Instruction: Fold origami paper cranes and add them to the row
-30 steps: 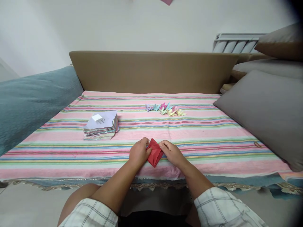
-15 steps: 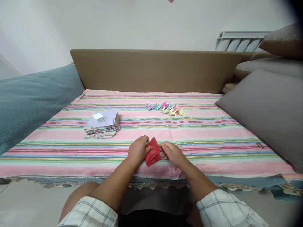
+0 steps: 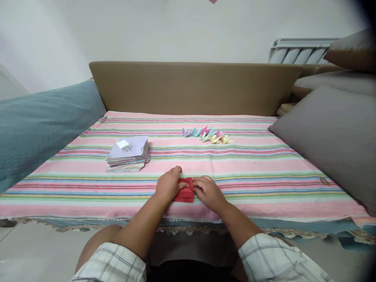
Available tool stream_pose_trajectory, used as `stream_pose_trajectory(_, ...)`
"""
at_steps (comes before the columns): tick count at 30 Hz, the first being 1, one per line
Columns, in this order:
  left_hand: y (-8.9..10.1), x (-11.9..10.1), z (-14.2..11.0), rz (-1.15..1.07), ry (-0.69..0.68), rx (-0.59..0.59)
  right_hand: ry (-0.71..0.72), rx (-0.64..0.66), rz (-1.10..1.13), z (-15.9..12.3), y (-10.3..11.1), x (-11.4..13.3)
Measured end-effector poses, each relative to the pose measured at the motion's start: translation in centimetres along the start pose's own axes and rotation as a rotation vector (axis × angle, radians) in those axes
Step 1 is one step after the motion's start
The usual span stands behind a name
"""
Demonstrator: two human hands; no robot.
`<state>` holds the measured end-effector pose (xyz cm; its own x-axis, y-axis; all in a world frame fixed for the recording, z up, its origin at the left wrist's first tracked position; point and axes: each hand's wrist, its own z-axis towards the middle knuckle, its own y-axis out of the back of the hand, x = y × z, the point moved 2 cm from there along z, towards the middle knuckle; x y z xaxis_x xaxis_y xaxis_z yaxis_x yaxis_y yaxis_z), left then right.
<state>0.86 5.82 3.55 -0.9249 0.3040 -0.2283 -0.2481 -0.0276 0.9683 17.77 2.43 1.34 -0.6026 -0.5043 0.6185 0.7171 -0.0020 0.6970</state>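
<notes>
A teal-covered cushion (image 3: pixel 49 121) leans at the far left of a sofa spread with striped cloth (image 3: pixel 88 176). Next to it, a loosely squared stack of paper sheets (image 3: pixel 129 161) lies well apart from the hands, which leaves room for them near the front edge. A white plug adapter (image 3: pixel 122 145) rests on the top sheet, prongs out to the side; its weight may help hold the pile down, though it may simply be parked there.

At the front, a person's left hand (image 3: pixel 168 186) holds red paper (image 3: pixel 186 194), closed over its left part with the thumb laid across the top, a grip that seems to steady the layers and press them flat. The folded red paper lies low over the cloth, between the two hands, its layered lower edge facing the wearer. The right hand (image 3: pixel 210 192) is drawn in narrow, fingertips closed on the paper's right edge, apparently to control that side while the other hand anchors it; the undersides of both grips are hidden.

Beyond the hands, small folded paper figures (image 3: pixel 215 139) in pastels and magenta sit clustered near the backrest (image 3: pixel 190 88), probably out of reach of stray elbows. At far right, a small brown loop (image 3: pixel 324 181) lies near a grey cushion (image 3: pixel 329 129).
</notes>
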Motion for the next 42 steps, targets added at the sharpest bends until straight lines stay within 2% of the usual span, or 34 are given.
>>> stream_pose_trajectory(5,0.2,0.3,-0.2,-0.036,0.000,-0.044,0.052,0.057,-0.040,-0.2,-0.5,0.0)
stream_pose_trajectory(12,0.3,0.5,-0.5,-0.027,-0.166,-0.315,0.079,0.030,-0.118,-0.5,-0.9,0.2)
stream_pose_trajectory(15,0.2,0.4,-0.6,0.005,-0.242,-0.372,0.065,0.028,-0.145,-0.5,-1.0,0.1)
stream_pose_trajectory(26,-1.3,1.0,-2.4,0.016,-0.354,-0.407,0.061,0.012,-0.184,-0.8,-1.2,0.4)
stream_pose_trajectory(33,-0.6,0.6,-3.4,-0.015,-0.421,-0.458,0.032,0.002,-0.227,-0.9,-1.6,0.2)
stream_pose_trajectory(38,-0.6,0.5,-3.7,-0.009,-0.470,-0.405,0.035,-0.008,-0.224,-0.8,-1.6,0.0)
stream_pose_trajectory(42,-1.3,0.7,-3.5,-0.026,-0.486,-0.314,0.039,-0.017,-0.215,-0.9,-1.6,-0.1)
